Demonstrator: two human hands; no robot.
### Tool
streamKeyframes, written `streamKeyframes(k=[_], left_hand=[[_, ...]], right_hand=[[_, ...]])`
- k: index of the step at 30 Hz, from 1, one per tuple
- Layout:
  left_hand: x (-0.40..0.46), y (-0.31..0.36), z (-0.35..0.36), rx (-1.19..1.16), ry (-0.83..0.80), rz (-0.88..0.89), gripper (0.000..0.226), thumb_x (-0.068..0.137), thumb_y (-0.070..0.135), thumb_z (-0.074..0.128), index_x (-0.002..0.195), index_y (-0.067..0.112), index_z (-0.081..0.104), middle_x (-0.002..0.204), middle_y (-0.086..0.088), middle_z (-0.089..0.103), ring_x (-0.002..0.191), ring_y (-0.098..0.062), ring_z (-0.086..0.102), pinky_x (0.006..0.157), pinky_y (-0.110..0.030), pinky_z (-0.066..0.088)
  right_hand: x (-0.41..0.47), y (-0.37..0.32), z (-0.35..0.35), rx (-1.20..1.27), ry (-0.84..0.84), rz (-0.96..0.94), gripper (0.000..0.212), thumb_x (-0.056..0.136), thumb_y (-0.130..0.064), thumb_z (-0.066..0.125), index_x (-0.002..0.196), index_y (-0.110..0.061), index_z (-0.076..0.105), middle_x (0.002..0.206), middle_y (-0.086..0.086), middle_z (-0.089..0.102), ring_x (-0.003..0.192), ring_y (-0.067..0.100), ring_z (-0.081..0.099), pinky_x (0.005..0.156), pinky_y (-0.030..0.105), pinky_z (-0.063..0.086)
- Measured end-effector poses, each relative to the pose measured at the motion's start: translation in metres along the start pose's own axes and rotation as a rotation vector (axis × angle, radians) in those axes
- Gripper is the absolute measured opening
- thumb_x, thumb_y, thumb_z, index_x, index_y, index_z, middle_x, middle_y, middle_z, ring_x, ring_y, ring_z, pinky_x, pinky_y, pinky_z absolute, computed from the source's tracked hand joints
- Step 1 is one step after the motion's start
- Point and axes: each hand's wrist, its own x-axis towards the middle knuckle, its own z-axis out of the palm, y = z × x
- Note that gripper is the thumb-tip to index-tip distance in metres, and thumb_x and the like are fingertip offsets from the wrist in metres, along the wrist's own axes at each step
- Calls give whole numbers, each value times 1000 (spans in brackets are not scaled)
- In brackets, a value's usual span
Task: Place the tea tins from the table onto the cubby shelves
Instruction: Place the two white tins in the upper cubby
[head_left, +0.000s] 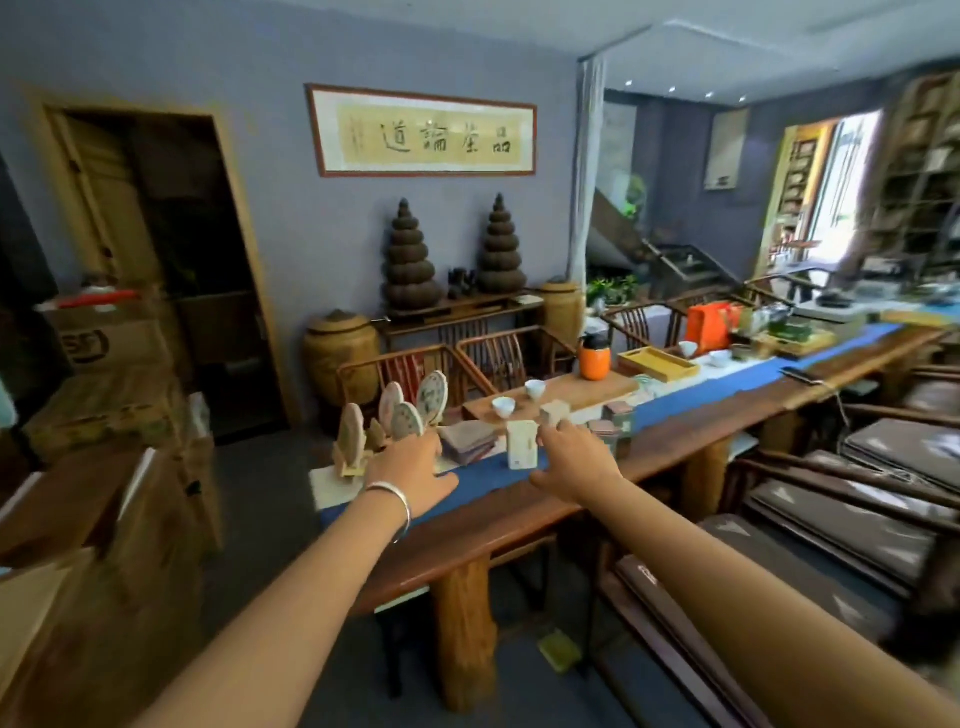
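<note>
A tall white tea tin (521, 445) stands upright on the blue table runner at the centre of the frame. Just behind it to the right sits a smaller beige tin (554, 412), and further right a blurred cluster of pinkish-lidded tins (615, 420).

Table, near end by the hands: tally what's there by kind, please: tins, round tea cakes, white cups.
Tins: 2, a white tin and a beige tin at the right hand
Round tea cakes on stands: 4, e.g.
White cups on the wooden tray: 2, e.g.
Total: 8
Left hand is open, holding nothing.
</note>
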Motion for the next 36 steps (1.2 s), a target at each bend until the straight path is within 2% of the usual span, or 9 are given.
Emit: streamKeyframes(k=[5,10,13,17,22,25,28,33,36], left_hand=[[79,66,45,-41,17,60,30,81,45,60,98,21,59,100,-2,65,91,-24,62,65,-31,44],[142,95,80,-74,-6,79,29,80,47,62,94,23,56,95,2,61,87,-20,61,64,-31,46],[176,96,100,-93,-34,71,24,79,48,63,87,28,51,90,3,62,76,-17,56,60,-28,41],[226,82,133,-75,-109,60,33,81,49,62,103,26,55,96,2,62,87,-20,61,64,-30,44],[299,60,168,-107,-159,60,26,80,46,64,81,26,46,91,-1,66,69,-15,50,56,-28,37],[343,50,184,-120,-193,73,27,80,45,64,94,23,54,98,0,64,83,-18,58,64,-28,39],[381,45,198,-153,-227,94,37,82,43,65,110,21,53,105,-1,64,93,-21,61,66,-29,41],[425,49,227,-142,-238,121,40,81,45,66,113,25,53,112,1,64,100,-19,62,67,-26,41],[450,50,246,-169,-248,110,41,81,45,68,113,25,53,117,1,63,104,-20,61,75,-27,47]], right_hand=[[38,95,12,-16,-15,41,44,84,-41,63,117,-15,50,119,10,54,108,29,53,82,37,46],[78,148,34,0,-58,69,47,84,-41,61,122,-17,47,125,10,51,114,28,49,88,37,45],[108,170,48,-14,-79,87,50,85,-41,61,127,-17,46,128,11,49,117,28,47,92,37,44],[155,184,78,4,-129,109,48,86,-40,60,125,-15,46,126,11,49,113,27,49,88,34,45],[216,200,115,17,-177,138,43,83,-39,60,118,-16,47,118,7,52,106,26,53,80,33,46],[257,212,130,-1,-198,169,42,83,-41,62,115,-17,49,114,7,55,105,27,54,76,33,45],[290,225,141,-5,-191,203,41,83,-42,61,113,-16,49,113,9,57,98,26,56,68,31,41],[329,246,166,6,-227,237,44,83,-44,61,115,-17,49,113,9,57,97,26,57,69,32,44],[353,261,183,15,-250,231,48,83,-45,61,119,-16,48,115,9,57,98,25,57,73,32,48]])
